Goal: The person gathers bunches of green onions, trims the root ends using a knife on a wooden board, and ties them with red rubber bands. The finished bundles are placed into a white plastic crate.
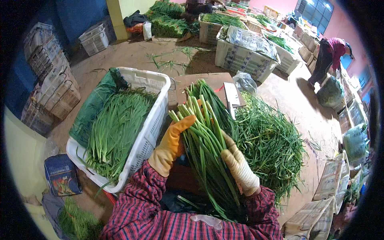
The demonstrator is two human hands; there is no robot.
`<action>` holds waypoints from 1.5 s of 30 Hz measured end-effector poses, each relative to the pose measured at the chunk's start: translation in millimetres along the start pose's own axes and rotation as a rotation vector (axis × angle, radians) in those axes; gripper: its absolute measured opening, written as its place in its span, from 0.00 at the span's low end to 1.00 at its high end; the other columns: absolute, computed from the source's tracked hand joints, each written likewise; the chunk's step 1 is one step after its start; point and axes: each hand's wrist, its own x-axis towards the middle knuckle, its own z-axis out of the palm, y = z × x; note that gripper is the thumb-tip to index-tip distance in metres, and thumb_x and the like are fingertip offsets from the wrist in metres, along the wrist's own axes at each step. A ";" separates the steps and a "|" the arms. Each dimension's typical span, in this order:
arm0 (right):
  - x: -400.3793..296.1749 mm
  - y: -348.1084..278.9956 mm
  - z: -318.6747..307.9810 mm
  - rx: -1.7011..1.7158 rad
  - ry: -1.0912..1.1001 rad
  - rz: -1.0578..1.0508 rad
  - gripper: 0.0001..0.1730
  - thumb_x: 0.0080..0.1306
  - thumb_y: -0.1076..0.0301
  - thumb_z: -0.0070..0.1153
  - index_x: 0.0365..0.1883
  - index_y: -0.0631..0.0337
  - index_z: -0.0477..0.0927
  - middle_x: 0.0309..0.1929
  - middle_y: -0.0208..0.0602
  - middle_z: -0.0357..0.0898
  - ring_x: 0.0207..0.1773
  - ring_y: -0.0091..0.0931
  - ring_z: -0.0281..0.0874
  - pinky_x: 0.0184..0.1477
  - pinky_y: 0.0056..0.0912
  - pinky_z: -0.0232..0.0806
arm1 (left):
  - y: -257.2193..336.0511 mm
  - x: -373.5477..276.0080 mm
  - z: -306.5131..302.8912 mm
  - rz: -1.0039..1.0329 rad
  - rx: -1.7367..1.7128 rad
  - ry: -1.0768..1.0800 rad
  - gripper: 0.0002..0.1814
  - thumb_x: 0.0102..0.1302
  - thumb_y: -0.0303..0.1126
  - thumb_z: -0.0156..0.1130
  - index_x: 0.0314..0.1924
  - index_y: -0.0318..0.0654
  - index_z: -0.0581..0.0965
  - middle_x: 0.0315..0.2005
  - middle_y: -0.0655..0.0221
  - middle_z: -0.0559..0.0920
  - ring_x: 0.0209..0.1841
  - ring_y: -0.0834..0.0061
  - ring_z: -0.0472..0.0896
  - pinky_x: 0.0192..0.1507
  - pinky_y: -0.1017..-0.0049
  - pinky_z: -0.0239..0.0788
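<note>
Between my hands is a loose bunch of green garlic chives (207, 144), its pale cut stems pointing up and away and its leaves hanging towards my lap. My left hand (169, 144), in an orange and cream rubber glove, grips it near the stem ends with the thumb across the front. On the other side my right hand (238, 166), in a whitish knit glove, holds the leafy middle. Just beyond lies another bunch of chives (207, 99) on a low wooden board (201, 78). A wide metal blade (231, 93) rests at that board's right edge.
At left stands a white plastic crate (142, 150), lined with green sheeting and holding chives. A heap of loose leaves (270, 141) covers the floor at right. More crates (243, 57) stand beyond. A person (330, 57) bends over at far right; stacked baskets (52, 72) line the left wall.
</note>
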 end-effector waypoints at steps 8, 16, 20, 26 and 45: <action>39.9 -14.7 25.1 -0.768 0.260 -0.292 0.23 0.75 0.67 0.53 0.66 0.63 0.73 0.56 0.52 0.81 0.56 0.41 0.81 0.59 0.38 0.71 | -6.6 2.7 -5.5 0.105 0.167 0.046 0.28 0.72 0.31 0.62 0.70 0.35 0.69 0.62 0.59 0.79 0.61 0.68 0.80 0.65 0.65 0.72; 52.3 -4.5 35.6 -0.842 0.336 -0.407 0.12 0.73 0.72 0.55 0.53 0.64 0.82 0.42 0.50 0.84 0.42 0.43 0.85 0.46 0.38 0.76 | -0.3 -1.3 14.5 0.205 0.290 -0.052 0.33 0.68 0.27 0.64 0.71 0.32 0.66 0.67 0.53 0.75 0.67 0.62 0.75 0.70 0.64 0.66; 53.3 6.3 33.6 -0.864 0.274 -0.281 0.13 0.73 0.70 0.57 0.53 0.67 0.81 0.43 0.50 0.84 0.43 0.42 0.84 0.48 0.38 0.75 | 2.9 -7.0 17.7 0.116 0.219 0.087 0.23 0.68 0.25 0.66 0.63 0.37 0.74 0.53 0.58 0.85 0.56 0.70 0.83 0.63 0.69 0.72; 28.9 7.6 42.6 -0.681 0.077 -0.124 0.52 0.61 0.60 0.73 0.75 0.67 0.56 0.68 0.57 0.68 0.69 0.41 0.70 0.69 0.36 0.64 | -8.6 -1.3 9.7 0.204 0.085 0.318 0.17 0.69 0.34 0.69 0.54 0.41 0.77 0.40 0.60 0.87 0.42 0.70 0.87 0.46 0.70 0.80; 70.1 -49.2 -21.7 -1.149 -0.090 -0.427 0.64 0.46 0.58 0.80 0.77 0.60 0.56 0.65 0.58 0.72 0.68 0.50 0.71 0.69 0.48 0.64 | -33.7 41.2 49.5 0.563 -0.045 0.333 0.12 0.72 0.34 0.65 0.51 0.42 0.76 0.38 0.70 0.84 0.41 0.75 0.85 0.47 0.71 0.77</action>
